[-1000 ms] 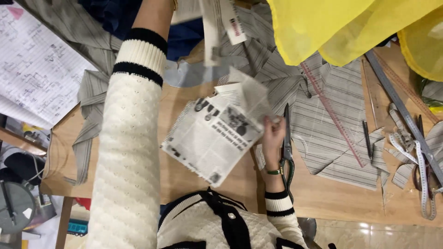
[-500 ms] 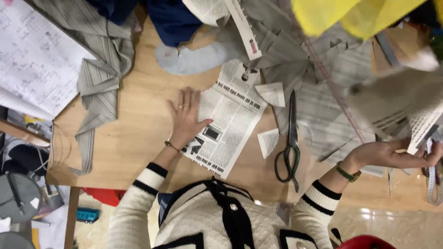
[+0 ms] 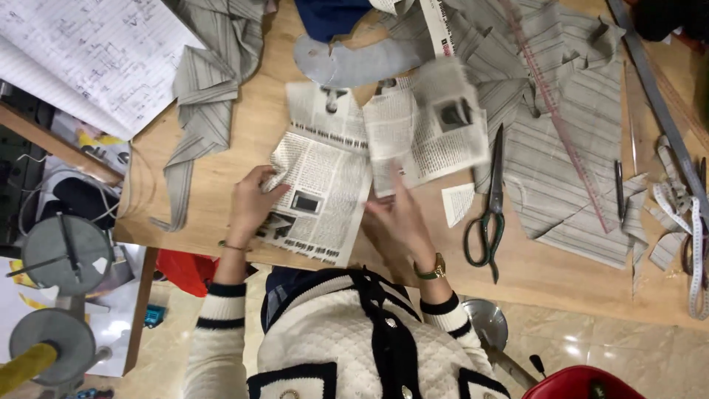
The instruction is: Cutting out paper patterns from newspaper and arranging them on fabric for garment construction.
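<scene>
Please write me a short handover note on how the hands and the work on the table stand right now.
Left hand: flat on the newspaper sheet, pinning its left edge to the wooden table.
Right hand: open, at the lower edge of a second newspaper piece, which is blurred.
Scissors lie unheld to the right, beside a small paper offcut and the striped grey fabric.
Done: paper pieces cut.
Left: cannot tell.
</scene>
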